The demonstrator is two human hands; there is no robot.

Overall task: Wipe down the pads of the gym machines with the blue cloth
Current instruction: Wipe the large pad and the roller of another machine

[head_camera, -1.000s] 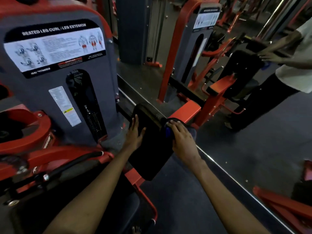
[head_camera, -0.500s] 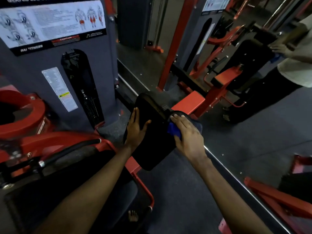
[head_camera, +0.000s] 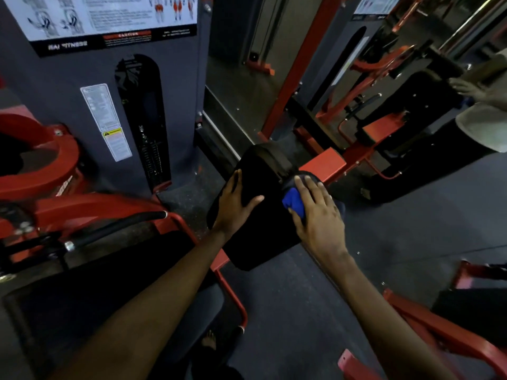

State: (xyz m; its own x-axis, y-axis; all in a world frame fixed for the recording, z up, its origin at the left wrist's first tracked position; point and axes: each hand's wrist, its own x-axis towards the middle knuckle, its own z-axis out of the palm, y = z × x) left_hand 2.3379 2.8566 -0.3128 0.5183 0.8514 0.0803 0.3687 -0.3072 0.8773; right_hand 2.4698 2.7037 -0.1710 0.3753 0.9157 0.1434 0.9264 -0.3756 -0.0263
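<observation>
Blue cloth [head_camera: 293, 202] lies under the flat right hand [head_camera: 315, 215] at the pad's [head_camera: 255, 242] 3 o'clock edge; spread left hand [head_camera: 236, 207] braces 9 o'clock; pad runs 12-to-6.

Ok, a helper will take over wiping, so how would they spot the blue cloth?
Start at the grey weight tower with the exercise chart, then look down-right to the black pad by the mirror. The right hand presses the blue cloth onto that pad's right edge; it is the only blue thing among red and black.
</observation>
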